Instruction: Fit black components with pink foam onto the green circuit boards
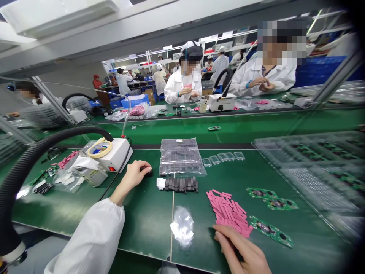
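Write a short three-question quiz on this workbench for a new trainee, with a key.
1. True or false: the clear plastic bag beside the left hand holds pink strips.

2. Multiple choice: what lies nearest the right hand?
A) the white bench unit
B) the pink strips
C) the clear plastic trays

3. Count: how many green circuit boards lie on the green mat to the right of the pink strips?

Key: 1. False, the bag holds dark bars. 2. B. 3. Three.
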{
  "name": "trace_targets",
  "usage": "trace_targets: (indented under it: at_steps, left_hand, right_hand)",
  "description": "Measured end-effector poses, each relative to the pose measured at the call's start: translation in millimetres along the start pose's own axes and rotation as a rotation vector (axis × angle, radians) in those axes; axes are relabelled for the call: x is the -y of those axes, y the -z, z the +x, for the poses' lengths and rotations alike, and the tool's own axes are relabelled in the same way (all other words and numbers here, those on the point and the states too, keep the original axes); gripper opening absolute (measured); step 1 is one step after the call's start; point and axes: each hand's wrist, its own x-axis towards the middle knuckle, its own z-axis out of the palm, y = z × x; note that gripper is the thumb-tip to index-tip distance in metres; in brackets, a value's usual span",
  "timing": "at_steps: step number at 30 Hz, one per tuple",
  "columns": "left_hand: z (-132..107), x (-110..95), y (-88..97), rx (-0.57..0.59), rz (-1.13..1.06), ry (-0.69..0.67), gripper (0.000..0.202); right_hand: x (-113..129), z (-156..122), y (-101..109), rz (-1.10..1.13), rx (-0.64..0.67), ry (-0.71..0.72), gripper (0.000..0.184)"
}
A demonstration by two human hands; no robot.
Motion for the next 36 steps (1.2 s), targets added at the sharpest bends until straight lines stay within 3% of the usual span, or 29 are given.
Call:
trace_targets:
  at_steps: [7,11,16,21,24,27,29,33,36]
  left_hand:
    - [5,6,-1.0,-0.089,-0.131,0.030,0.025]
    - [0,-4,9.5,-0.157,-0.294,0.050,0.031]
    - [-46,-52,11.5,-0.233,-0.516,0.079,0.029]
    - [-110,-112,-24.2,-0.149,-0.769,0.106,0.020]
    - [-133,-129,-48.2,-0.131,-0.944,0.169,0.019]
    - [-144,-132,-62.5,-0.165,-0.930,0.170,0.017]
    - [-149,-131,-65.9,-0.186,-0.832,0.085,0.013]
    - [-154,-132,-64.9,-0.259,-0.620,-0.096,0.026]
    - [-155,-134,-64.9,-0.264,-0.633,-0.071,0.023]
  right_hand:
    - [0,0,-2,0.012,-0.005,-0.005,0.016]
    - [0,-1,-1,0.046,-0.061,-0.004,0.015]
    - [14,4,-4,0.161,-0.152,-0.035,0.009]
    - [51,26,-21,0.384,-0.048,-0.137,0.009]
    - [63,35,-33,0.490,0.056,-0.215,0.013]
    - [63,35,-39,0.504,0.072,-0.261,0.022]
    - [61,32,-41,0.486,0.051,-0.271,0.023]
    - [59,28,-42,0.487,-0.020,-0.250,0.023]
    - [59,28,-40,0.520,-0.013,-0.210,0.017]
